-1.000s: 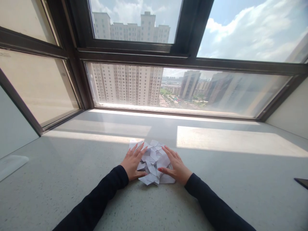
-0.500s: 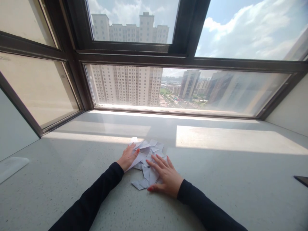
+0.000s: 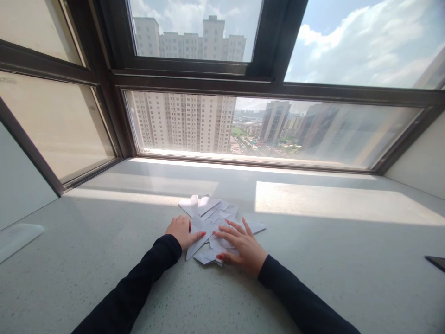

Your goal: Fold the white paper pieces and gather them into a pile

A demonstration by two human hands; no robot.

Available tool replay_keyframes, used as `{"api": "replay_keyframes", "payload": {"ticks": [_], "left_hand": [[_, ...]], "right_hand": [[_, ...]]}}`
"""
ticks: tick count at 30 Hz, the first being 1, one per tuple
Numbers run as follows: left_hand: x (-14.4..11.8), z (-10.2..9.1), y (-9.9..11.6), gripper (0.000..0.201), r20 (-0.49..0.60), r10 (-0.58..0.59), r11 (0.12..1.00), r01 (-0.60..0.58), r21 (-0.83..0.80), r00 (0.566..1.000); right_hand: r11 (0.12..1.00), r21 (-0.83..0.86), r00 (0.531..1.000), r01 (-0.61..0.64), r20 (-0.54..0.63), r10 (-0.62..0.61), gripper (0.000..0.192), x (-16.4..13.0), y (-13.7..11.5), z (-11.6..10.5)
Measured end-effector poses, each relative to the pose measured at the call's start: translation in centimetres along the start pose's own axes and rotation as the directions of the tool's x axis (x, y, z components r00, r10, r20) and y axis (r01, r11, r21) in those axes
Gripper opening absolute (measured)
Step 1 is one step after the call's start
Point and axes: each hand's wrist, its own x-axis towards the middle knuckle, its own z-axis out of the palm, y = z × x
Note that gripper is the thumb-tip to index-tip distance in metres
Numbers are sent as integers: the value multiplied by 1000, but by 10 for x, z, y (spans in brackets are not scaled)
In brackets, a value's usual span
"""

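A loose heap of folded white paper pieces [image 3: 217, 218] lies on the pale speckled sill, overlapping at many angles. At the heap's left side is my left hand [image 3: 182, 233], its fingers bent and its thumb stretched out over a folded piece. The undersides of those fingers are hidden. My right hand [image 3: 243, 248] rests palm down on the right part of the heap, fingers spread, covering some pieces. One pointed paper tip sticks out beyond it to the right. Neither hand visibly lifts a piece.
The speckled sill [image 3: 313, 269] runs up to a dark-framed window [image 3: 253, 164]. A white flat object [image 3: 21, 239] lies at the left edge, and a dark pointed object [image 3: 436, 263] at the right edge. Sunlight falls in a bright patch behind the heap.
My left hand has drawn slightly nearer and its fingers have curled. Paper pieces have shifted, with more showing at the heap's back left and right. My right hand stays spread, nearly in place.
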Motion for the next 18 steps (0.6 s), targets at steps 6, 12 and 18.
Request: {"api": "replay_keyframes", "payload": {"ticks": [6,12,18], "left_hand": [[1,-9,4,37,17,63,981,-59,-185,998],[-3,-10,31,40,-82,342,615,-289,-734,936],[7,1,7,35,-165,178,934,-219,-282,970]], "right_hand": [[975,151,964,-160,-191,187,31,3,-6,-7],[929,308,925,-205,-248,286,27,9,-14,2],[788,535,799,-303,-309,517,29,11,7,10]]}}
